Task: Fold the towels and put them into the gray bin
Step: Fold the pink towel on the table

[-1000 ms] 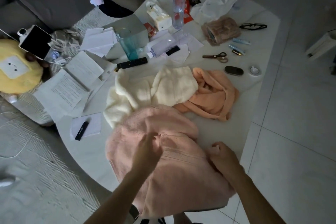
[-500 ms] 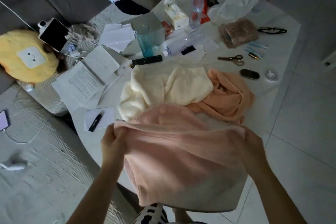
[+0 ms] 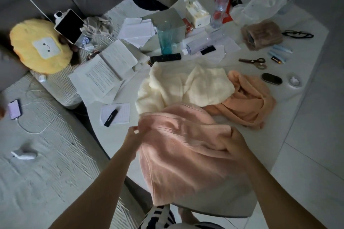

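Note:
A pink towel [image 3: 186, 158] lies spread over the near edge of the white table [image 3: 290, 117] and hangs off it toward me. My left hand [image 3: 135, 135] pinches its left upper edge. My right hand [image 3: 235, 147] grips a bunched fold at its right upper edge. Behind it a cream towel [image 3: 184, 87] lies crumpled, and an orange towel [image 3: 245, 102] is heaped to its right. A gray box-like object [image 3: 167, 19], possibly the gray bin, stands at the back behind a teal glass.
The table holds papers [image 3: 104, 76], a notepad with a black pen [image 3: 115, 115], a teal glass [image 3: 164, 37], a remote [image 3: 165, 58], water bottles [image 3: 221, 3], a tissue box [image 3: 196, 12], scissors [image 3: 254, 61] and glasses [image 3: 297, 34]. A yellow plush [image 3: 41, 46] and phone [image 3: 14, 108] lie left.
My hands took the pink towel's upper edge, lifted and stretched it wide, then brought it down closer together. The cream and orange towels stayed put.

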Demonstrator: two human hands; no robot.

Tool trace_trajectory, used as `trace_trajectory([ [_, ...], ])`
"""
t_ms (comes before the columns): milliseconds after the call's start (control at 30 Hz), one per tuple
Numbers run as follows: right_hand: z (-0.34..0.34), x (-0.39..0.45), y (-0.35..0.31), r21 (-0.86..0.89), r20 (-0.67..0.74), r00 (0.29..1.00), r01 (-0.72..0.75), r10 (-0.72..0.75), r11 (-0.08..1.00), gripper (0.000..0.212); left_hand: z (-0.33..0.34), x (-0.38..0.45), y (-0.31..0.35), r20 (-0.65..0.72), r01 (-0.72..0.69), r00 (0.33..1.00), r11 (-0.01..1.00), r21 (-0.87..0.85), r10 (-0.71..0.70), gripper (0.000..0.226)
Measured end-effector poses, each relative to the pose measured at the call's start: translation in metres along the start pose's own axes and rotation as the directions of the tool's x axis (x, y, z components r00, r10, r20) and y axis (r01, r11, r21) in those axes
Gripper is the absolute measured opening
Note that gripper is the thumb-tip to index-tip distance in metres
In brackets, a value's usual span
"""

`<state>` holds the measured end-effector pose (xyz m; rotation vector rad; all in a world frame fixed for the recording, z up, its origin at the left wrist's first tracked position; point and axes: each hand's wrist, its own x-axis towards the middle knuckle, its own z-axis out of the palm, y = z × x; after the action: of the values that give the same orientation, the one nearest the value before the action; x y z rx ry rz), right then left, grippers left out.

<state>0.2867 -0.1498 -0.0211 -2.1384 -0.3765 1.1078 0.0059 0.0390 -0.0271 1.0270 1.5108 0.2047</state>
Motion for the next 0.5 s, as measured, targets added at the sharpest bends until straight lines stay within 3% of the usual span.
trace_trajectory([
  [133, -0.026, -0.012, -0.004, -0.023, -0.065, 0.997, -0.030, 0.029, 0.999, 0.038, 0.008, -0.021, 0.011, 0.204, -0.123, 0.969, 0.987, -0.102, 0.141, 0.032],
  [267, -0.093, -0.041, 0.015, 0.060, -0.152, 0.988, -0.028, 0.036, 0.998, 0.033, 0.005, -0.033, 0.007, 0.492, -0.139, 0.862, 0.990, -0.003, 0.122, 0.020],
  [333, -0.107, -0.047, 0.024, -0.021, -0.211, 0.977, -0.047, 0.042, 0.999, 0.027, 0.014, -0.036, 0.005, 0.428, -0.211, 0.894, 0.967, 0.141, 0.133, 0.020],
  [400, -0.101, -0.041, 0.037, -0.161, -0.253, 0.964, -0.128, 0.084, 0.979, 0.038, 0.031, -0.031, -0.002, 0.270, -0.292, 0.940, 0.900, 0.325, 0.207, 0.029],
  [500, -0.081, -0.032, 0.051, -0.321, -0.303, 0.950, -0.173, 0.072, 0.931, 0.030, 0.060, -0.020, -0.015, 0.201, -0.420, 0.905, 0.719, 0.554, 0.374, 0.025],
])
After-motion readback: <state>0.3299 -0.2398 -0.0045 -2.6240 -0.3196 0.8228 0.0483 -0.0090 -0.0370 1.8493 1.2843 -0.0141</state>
